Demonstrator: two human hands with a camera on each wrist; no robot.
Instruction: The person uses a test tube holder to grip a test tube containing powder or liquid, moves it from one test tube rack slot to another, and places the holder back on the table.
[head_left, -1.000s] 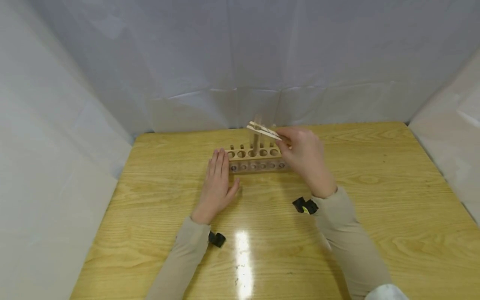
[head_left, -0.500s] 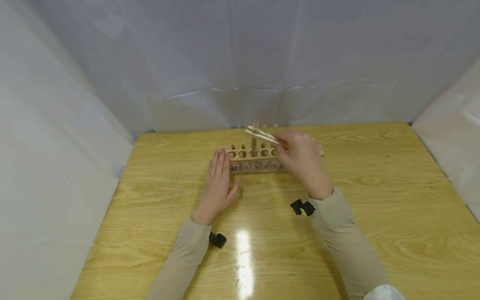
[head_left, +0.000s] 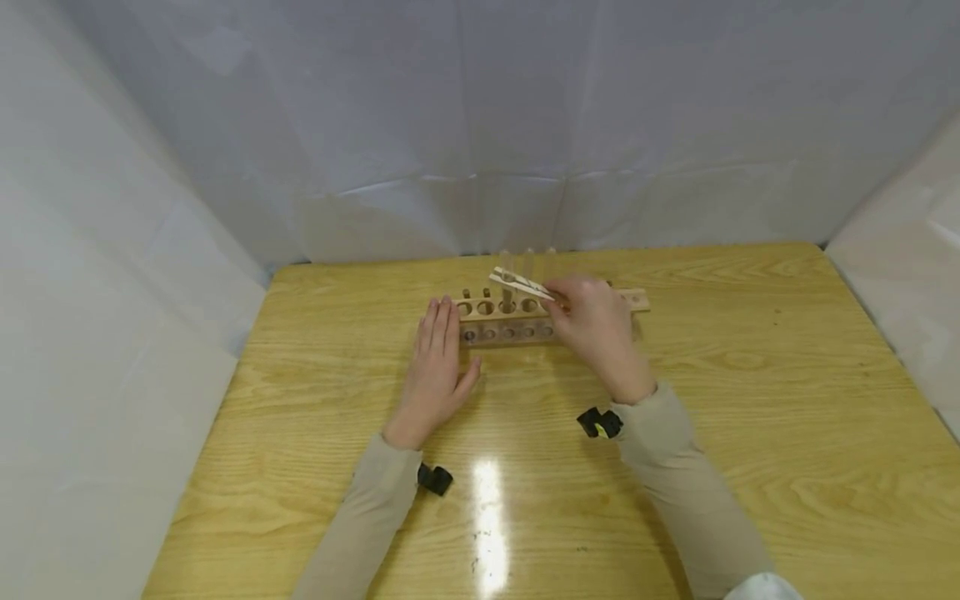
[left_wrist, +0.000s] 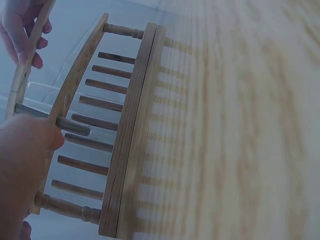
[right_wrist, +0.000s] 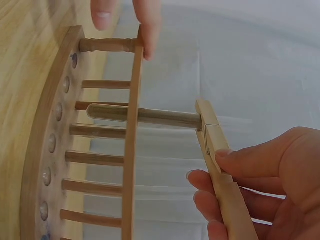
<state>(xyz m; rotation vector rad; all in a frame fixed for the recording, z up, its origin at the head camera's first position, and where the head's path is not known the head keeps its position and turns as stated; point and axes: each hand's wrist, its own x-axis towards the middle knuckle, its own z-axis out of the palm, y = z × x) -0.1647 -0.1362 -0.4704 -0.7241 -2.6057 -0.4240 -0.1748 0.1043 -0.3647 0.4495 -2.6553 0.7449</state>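
Observation:
In the head view a wooden test tube rack (head_left: 517, 318) stands near the back of the table. My left hand (head_left: 435, 362) rests with straight fingers on its left end, thumb spread apart. My right hand (head_left: 600, 333) holds a wooden test tube clamp (right_wrist: 216, 145) by its handle, thumb against fingers. The clamp's jaws are round the upper part of a glass test tube (right_wrist: 170, 119) with greyish-brown contents. This tube passes through the rack's upper board, third hole from the left. Its rounded bottom hangs above the lower board, as the right wrist view shows.
Two clear test tubes (head_left: 529, 265) stand in the rack to the right of the clamped one. Drying pegs (left_wrist: 100, 101) line the rack's back. Pale sheeting (head_left: 480, 125) hangs behind the wooden table (head_left: 750, 400) and at both sides.
My right hand has lowered the clamp and test tube, and the tube has gone further down through the rack's hole. My left hand has stayed on the rack's left end.

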